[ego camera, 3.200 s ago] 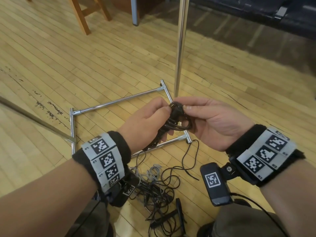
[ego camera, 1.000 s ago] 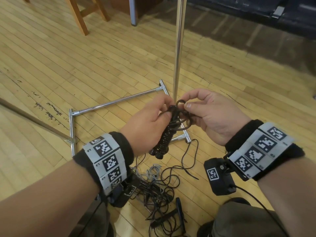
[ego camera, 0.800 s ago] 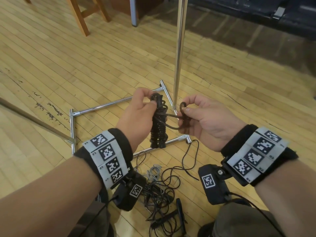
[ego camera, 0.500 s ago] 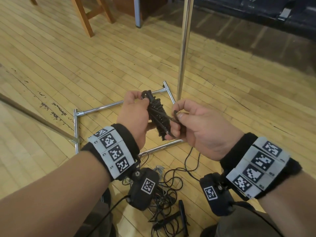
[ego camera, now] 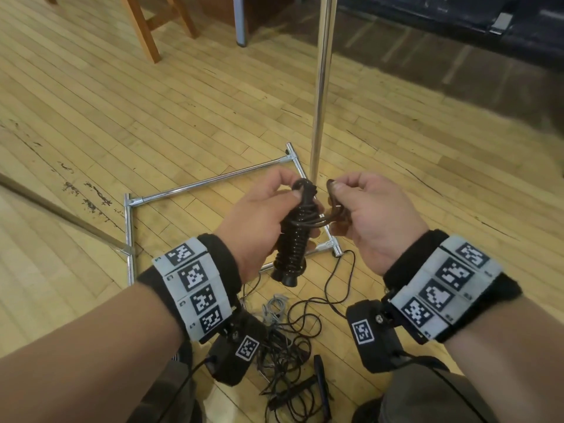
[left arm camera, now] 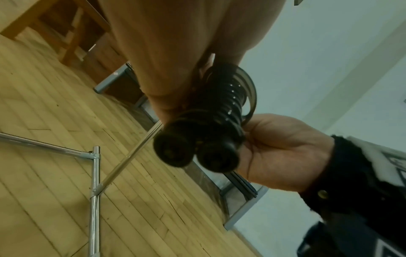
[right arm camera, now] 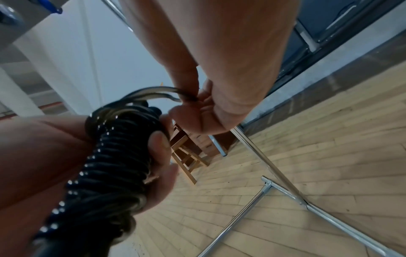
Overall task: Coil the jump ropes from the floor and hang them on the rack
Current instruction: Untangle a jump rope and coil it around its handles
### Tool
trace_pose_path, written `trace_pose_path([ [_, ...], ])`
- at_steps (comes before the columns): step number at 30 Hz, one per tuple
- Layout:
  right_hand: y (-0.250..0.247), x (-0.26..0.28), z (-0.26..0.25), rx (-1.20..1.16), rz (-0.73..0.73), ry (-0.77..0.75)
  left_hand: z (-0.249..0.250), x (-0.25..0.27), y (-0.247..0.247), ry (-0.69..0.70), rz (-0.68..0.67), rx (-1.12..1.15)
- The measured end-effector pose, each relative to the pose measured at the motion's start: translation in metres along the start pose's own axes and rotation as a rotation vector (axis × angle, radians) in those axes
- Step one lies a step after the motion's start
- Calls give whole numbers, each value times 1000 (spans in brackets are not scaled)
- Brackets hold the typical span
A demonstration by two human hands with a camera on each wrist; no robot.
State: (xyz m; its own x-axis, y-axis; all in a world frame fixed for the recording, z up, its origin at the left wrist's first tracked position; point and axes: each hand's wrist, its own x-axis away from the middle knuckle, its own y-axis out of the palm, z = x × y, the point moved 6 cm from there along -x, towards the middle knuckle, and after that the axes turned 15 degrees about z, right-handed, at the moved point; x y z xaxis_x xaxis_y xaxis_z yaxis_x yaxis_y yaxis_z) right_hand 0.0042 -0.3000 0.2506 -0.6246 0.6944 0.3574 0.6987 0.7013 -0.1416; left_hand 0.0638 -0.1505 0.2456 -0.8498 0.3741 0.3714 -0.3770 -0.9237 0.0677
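A black jump rope (ego camera: 294, 236) is wound tightly round its two handles, whose round ends (left arm camera: 195, 153) point down. My left hand (ego camera: 268, 215) grips this bundle (right arm camera: 114, 156) upright near its top. My right hand (ego camera: 363, 215) pinches a loop of the same rope (ego camera: 331, 193) just right of the bundle; in the right wrist view the loop (right arm camera: 158, 93) arcs from the coil into the pinching fingers. The chrome rack (ego camera: 320, 80) rises straight behind the hands, its base frame (ego camera: 210, 181) on the floor. More ropes lie tangled (ego camera: 287, 346) on the floor below my wrists.
Wooden chair legs (ego camera: 143, 29) and a grey metal leg (ego camera: 239, 19) stand at the back. A dark low bench (ego camera: 457, 22) runs along the far right. A thin brace bar (ego camera: 61, 215) slants across the floor at left. My knees sit at the bottom edge.
The hands have drawn apart slightly. The bundle now hangs upright in the left hand, and the right hand has pulled its loop out to the right and raised it.
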Motion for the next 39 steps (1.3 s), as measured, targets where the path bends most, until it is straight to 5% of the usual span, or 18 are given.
trace_pose_path([
  [9, 5, 9, -7, 115, -4, -168, 0, -6, -14, 114, 320, -236],
  [14, 5, 11, -9, 195, -99, -139, 3, -18, -33, 76, 438, -218],
  [19, 1, 16, -29, 655, -113, -570, 8, -23, -44, 91, 495, -284],
  [23, 17, 23, -9, 526, -268, -377, 8, -17, -39, 165, 484, -409],
  [27, 19, 16, 6, 347, -184, -158, 10, -8, -26, 274, 360, -439],
  [39, 22, 8, 4, 62, -120, -33, 7, -4, -10, 345, 137, -396],
])
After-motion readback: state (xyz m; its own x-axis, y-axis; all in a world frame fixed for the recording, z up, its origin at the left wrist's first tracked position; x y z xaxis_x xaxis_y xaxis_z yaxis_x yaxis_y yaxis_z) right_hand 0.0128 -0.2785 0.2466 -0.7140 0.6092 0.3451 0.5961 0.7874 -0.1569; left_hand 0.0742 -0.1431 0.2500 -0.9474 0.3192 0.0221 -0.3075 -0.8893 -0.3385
